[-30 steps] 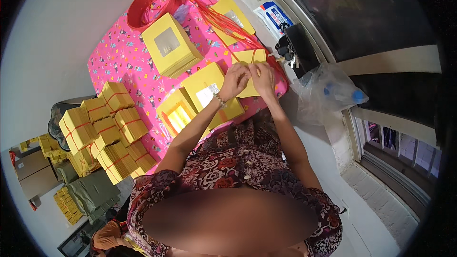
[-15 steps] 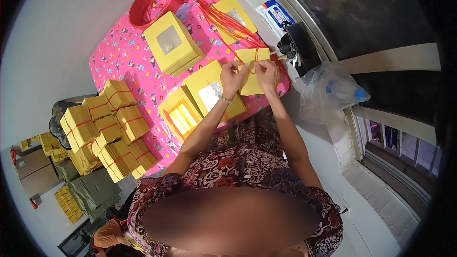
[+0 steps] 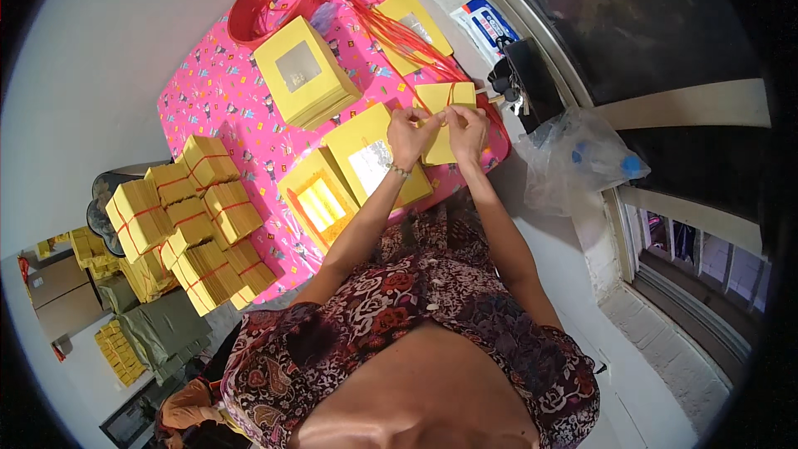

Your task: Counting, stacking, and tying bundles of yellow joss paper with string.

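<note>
A yellow paper bundle (image 3: 439, 151) lies at the table's right end, partly covered by both hands. Red string (image 3: 451, 93) runs over its upper part. My left hand (image 3: 406, 138) is closed in a pinch at the bundle's left side, and my right hand (image 3: 468, 136) pinches over its middle. The fingertips of both nearly meet on the string; its ends are hidden in them. Just left of my left hand lies a yellow stack (image 3: 353, 137) with a pale square on top, beside another yellow stack (image 3: 303, 183) with an orange-framed pale patch.
A pink patterned cloth (image 3: 208, 91) covers the table. It bears a tall yellow stack (image 3: 320, 100), a red string coil (image 3: 241, 21) and several tied bundles (image 3: 140, 216). At the right are a black case (image 3: 532, 87), keys (image 3: 519, 106) and a clear plastic bag (image 3: 557, 162).
The loop of red string between my hands has grown smaller, and my fingertips have come closer together. The bundles and stacks stay where they were.
</note>
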The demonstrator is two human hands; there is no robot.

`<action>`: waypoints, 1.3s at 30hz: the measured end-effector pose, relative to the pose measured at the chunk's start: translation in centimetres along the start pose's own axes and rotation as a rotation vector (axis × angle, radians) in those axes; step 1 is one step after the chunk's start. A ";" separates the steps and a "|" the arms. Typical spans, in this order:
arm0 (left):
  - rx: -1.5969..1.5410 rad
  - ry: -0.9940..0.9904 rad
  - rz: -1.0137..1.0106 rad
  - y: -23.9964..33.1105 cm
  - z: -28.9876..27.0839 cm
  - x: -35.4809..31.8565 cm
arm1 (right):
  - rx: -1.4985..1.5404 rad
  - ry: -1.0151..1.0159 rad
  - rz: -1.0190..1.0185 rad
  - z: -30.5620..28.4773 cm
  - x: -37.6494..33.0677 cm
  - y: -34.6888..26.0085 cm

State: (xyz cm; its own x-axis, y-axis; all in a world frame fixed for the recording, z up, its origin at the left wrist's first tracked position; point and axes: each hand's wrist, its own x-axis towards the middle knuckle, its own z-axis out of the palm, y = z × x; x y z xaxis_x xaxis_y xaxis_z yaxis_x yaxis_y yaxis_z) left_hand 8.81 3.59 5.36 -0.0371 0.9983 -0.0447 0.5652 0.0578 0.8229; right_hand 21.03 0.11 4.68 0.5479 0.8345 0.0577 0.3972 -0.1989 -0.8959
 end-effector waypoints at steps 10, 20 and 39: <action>-0.113 0.037 0.034 -1.4 0.6 0.1 | 0.086 0.124 -0.015 1.3 -0.8 0.3; -0.148 0.206 0.135 -2.4 2.6 -1.6 | 0.177 0.331 0.092 2.7 -1.0 1.7; -0.667 0.300 -0.019 -6.1 3.9 -0.7 | 0.346 0.153 0.324 0.0 0.1 7.8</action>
State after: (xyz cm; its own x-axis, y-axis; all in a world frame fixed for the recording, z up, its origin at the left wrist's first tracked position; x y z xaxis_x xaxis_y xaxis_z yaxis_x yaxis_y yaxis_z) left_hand 8.59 2.58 -1.78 -0.3197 0.9474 0.0162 -0.0563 -0.0361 0.9978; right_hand 24.19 -1.36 -2.33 0.7150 0.6679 -0.2066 -0.0644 -0.2313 -0.9707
